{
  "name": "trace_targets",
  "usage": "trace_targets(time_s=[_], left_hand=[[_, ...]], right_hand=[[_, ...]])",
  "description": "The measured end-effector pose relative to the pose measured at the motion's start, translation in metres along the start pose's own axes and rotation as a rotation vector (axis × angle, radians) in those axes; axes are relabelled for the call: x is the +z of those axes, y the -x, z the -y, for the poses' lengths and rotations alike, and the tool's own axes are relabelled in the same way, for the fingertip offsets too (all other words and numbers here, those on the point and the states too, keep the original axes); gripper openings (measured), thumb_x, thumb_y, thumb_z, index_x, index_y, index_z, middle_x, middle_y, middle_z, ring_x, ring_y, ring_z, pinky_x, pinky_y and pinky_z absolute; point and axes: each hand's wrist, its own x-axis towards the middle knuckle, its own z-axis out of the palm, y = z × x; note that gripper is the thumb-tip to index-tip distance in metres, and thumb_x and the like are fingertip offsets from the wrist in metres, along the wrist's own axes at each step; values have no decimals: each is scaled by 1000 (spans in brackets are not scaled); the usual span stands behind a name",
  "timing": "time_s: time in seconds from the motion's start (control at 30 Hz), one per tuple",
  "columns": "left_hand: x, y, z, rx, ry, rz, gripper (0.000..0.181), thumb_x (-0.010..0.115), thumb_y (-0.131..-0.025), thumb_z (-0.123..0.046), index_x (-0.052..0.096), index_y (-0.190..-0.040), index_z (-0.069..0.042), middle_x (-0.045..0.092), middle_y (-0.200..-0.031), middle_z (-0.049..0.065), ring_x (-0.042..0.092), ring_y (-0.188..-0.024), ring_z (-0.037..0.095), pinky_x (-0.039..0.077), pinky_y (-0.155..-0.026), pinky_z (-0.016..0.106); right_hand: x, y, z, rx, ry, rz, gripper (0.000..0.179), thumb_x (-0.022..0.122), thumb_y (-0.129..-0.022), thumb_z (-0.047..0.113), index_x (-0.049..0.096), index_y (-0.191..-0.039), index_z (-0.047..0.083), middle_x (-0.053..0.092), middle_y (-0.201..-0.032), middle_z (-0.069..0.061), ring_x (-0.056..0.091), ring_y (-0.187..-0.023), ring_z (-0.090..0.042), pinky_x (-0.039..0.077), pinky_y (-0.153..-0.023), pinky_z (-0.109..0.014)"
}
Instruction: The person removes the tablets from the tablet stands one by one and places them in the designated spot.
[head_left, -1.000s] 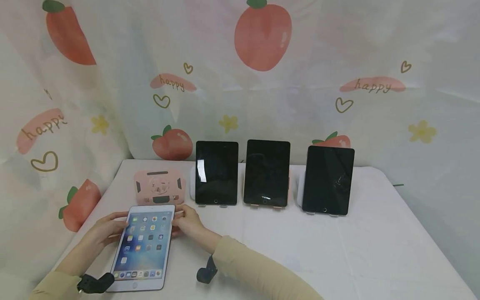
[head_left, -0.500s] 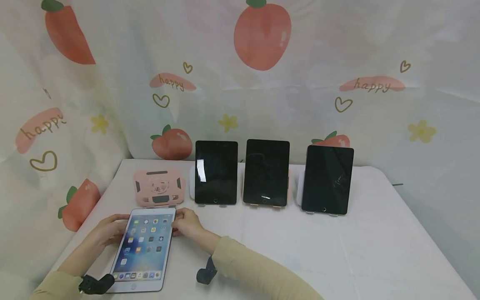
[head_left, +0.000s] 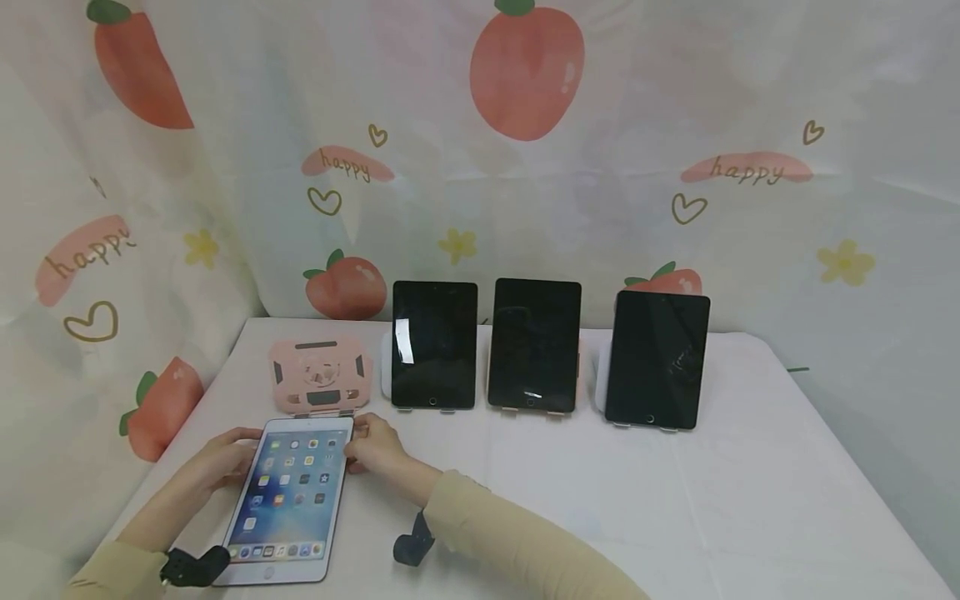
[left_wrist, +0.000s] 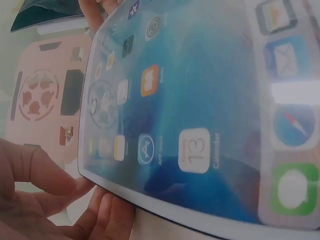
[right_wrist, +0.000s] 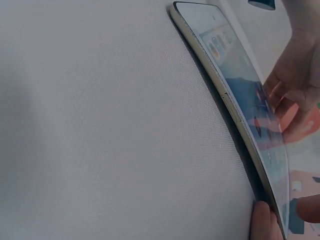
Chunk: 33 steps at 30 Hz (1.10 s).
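L hand [head_left: 223, 458] & R hand [head_left: 377, 446] each w/ grip clamped on white tablet [head_left: 288, 500] nr top, R forearm [head_left: 517, 531] slanting fwd-L.

My white-covered surface [head_left: 712, 500] runs toward 12 o'clock; pale peach-printed backdrop [head_left: 525, 200] beyond, continuing round to 10.

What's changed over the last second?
The top edge of the white tablet has dipped slightly in the head view, the left hand and right hand with it, showing more of the pink stand. Neither hand let go. The stand and three black tablets stayed put.
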Motion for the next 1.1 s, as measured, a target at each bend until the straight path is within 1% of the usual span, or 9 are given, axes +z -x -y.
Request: trace_targets(time_s=[0.1,0.3,0.4,0.53,0.6,0.67,0.8,0.87,1.1], left_hand=[[2,2,-1,4,-12,13,55,42,-83,-4,34,-136,9,50,-120,34,51,-97,33,46,-73,29],[4,0,-2,-3,-37,33,57,41,-85,-7,31,-138,11,48,-123,33,49,-100,35,50,-81,36],[6,-13,7,-1,-60,37,61,44,-82,-7,31,-138,12,48,-125,33,50,-102,37,49,-84,41],[7,-40,31,10,-106,38,63,46,-82,-8,30,-140,12,47,-129,34,50,-105,39,46,-93,53],[7,-46,37,6,-129,32,64,46,-82,-8,30,-141,11,46,-132,34,50,-107,40,45,-96,55],[8,-39,31,14,-142,36,64,46,-82,-8,28,-140,13,44,-132,36,49,-107,42,44,-98,57],[10,-3,0,13,-141,38,65,44,-81,-7,27,-138,17,40,-132,40,47,-109,45,41,-101,59],[11,10,-10,14,-135,35,64,43,-81,-7,27,-137,18,40,-132,41,46,-109,46,40,-101,59],[11,12,-12,-11,-93,20,67,43,-80,-9,24,-139,16,36,-134,40,43,-113,47,37,-103,60]], right_hand=[[1,0,-1,2,31,-9,46,61,-79,-1,53,-125,-1,61,-80,-4,65,-69,-14,57,-65,-24],[2,1,-1,-7,68,-14,48,61,-79,2,51,-126,-1,62,-84,-5,66,-73,-16,57,-67,-26],[3,1,-2,-7,100,-19,49,62,-79,4,49,-126,0,62,-84,-5,66,-72,-15,55,-66,-25],[3,-1,-4,-9,134,-18,48,62,-79,4,48,-125,1,61,-82,-4,64,-69,-14,52,-63,-24],[3,-2,-4,-10,139,-15,48,62,-79,4,48,-125,2,61,-82,-5,64,-68,-14,52,-63,-24],[3,-2,-4,-8,140,-9,48,62,-79,4,48,-125,2,61,-82,-5,64,-69,-14,52,-64,-24],[3,-2,-4,-8,137,-5,49,62,-79,4,48,-126,2,60,-83,-5,64,-69,-14,54,-65,-25],[3,-1,-4,-12,122,-2,49,61,-79,4,48,-126,1,60,-83,-5,64,-70,-15,55,-66,-26],[2,-3,-4,-19,120,-26,48,61,-80,4,50,-126,-3,52,-91,-6,57,-67,-12,51,-63,-23]])
